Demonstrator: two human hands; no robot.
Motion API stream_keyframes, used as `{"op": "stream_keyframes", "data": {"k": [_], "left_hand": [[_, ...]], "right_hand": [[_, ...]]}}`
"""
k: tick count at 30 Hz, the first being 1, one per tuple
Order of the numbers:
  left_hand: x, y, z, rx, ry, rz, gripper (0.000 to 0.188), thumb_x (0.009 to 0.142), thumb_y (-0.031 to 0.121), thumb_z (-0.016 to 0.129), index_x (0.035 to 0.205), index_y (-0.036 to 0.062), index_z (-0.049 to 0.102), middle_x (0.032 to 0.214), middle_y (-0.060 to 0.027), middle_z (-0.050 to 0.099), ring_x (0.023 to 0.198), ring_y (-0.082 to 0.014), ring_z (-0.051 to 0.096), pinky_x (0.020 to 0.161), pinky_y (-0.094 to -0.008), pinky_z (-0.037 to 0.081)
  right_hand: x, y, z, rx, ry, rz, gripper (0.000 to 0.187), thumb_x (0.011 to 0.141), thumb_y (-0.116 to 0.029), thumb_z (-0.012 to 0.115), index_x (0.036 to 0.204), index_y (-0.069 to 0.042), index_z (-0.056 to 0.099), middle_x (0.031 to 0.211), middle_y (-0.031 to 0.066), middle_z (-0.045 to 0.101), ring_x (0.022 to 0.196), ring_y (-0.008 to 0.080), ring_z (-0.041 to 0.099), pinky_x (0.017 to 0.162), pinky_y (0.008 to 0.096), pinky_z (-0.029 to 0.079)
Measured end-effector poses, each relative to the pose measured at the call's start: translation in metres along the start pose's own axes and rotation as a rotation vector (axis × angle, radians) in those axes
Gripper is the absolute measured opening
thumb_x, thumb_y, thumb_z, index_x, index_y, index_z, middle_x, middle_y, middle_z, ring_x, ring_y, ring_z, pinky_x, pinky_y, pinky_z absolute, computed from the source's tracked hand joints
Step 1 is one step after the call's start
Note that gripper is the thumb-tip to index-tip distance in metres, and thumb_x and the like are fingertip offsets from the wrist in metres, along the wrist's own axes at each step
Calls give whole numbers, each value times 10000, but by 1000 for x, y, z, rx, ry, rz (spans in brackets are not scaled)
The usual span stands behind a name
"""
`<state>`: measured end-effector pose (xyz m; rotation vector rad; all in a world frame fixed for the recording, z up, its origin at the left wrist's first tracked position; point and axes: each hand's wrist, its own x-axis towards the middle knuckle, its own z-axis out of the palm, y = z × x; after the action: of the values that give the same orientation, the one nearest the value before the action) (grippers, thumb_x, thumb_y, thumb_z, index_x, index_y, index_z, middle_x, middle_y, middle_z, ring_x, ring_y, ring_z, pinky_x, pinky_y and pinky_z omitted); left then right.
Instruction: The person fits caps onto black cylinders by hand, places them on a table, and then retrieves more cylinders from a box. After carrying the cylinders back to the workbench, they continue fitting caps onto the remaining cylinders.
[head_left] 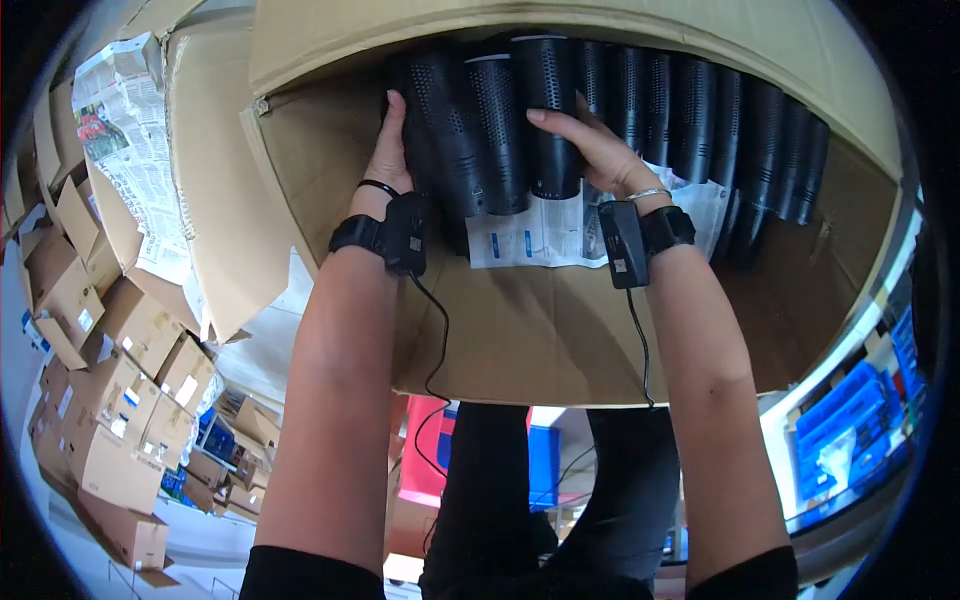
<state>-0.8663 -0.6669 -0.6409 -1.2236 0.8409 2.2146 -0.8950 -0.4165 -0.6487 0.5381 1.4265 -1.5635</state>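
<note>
A row of black perforated cylinders stands in a large cardboard box [470, 340]. Between my two hands are three of them: a left cylinder [445, 150], blurred at its top, a middle cylinder [497, 130] and a right cylinder [547, 80]. My left hand [390, 155] presses on the outer side of the left one, thumb up, its other fingers hidden. My right hand [600, 150] grips the right one, thumb across its front and fingers behind. Under and behind them lies a printed paper sheet [540, 240].
More black cylinders [692, 120] line the box's back to the right. An open flap [225, 180] with newspaper [135, 140] on it sticks out at left. Stacked cartons [130, 400] fill the left floor; blue bins [850, 420] stand at right. Cables [440, 320] hang from both wrists.
</note>
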Motion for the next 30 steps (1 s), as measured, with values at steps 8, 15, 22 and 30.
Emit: {"op": "stream_keyframes", "data": {"k": [8,15,22,30], "left_hand": [[-2,-3,-3,109,-8,-7,790,750,661,616,1288,92,511,1260,-102,568,1135,-267,545,1013,-437,401],[-10,-5,4,252,-89,-32,748,786,577,642,1315,74,479,1282,-90,560,1176,-240,530,1038,-418,387],[-6,-13,-13,189,-108,-3,858,752,369,785,1414,182,271,1298,-76,447,1175,-242,477,980,-414,419],[-38,-15,-3,196,-97,-38,736,739,318,788,1316,101,385,1198,-80,510,1099,-197,524,883,-398,486]], "right_hand": [[-14,-27,5,46,-135,-84,1171,670,-483,795,1486,-38,83,1368,185,405,1248,291,420,1032,399,367],[-14,-2,7,40,14,-92,1069,683,-437,797,1457,-22,187,1307,176,465,1174,279,489,977,368,433],[-19,-18,5,183,17,69,756,670,-371,818,1262,-21,504,1191,143,576,1077,241,561,923,351,472],[-34,-16,9,297,38,154,470,710,-356,780,1038,-41,663,965,94,682,916,208,635,884,343,486]]}}
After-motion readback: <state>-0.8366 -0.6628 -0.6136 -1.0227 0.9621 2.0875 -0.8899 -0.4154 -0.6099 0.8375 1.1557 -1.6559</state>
